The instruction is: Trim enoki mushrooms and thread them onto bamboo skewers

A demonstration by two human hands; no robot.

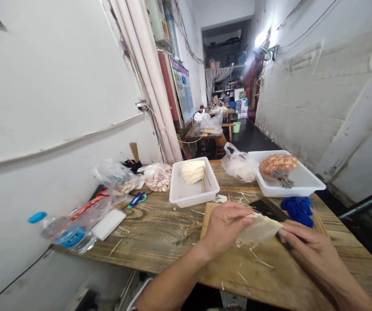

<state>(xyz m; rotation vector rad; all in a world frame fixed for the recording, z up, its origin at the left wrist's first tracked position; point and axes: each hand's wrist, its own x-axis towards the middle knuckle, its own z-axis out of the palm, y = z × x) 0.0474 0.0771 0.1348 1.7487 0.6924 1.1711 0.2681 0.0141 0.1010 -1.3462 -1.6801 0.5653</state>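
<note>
My left hand (226,224) and my right hand (305,242) pinch opposite ends of a thin, pale, translucent sheet (259,231). Whitish strands show along its upper edge; whether this is a plastic bag or a food wrap I cannot tell. Below it lies a wooden cutting board (225,268), strewn with loose enoki mushroom strands (262,258). A dark flat blade (268,209), like a cleaver, rests on the board's far part, partly behind my hands. Just beyond my right hand is a crumpled blue cloth (297,210).
A white tray (190,201) holds bundled enoki on sticks; another tray (309,185) holds brownish-orange skewers. Plastic bags (158,176), scissors (137,199), a white box (108,224) and a water bottle (71,235) occupy the table's left. Walls flank both sides.
</note>
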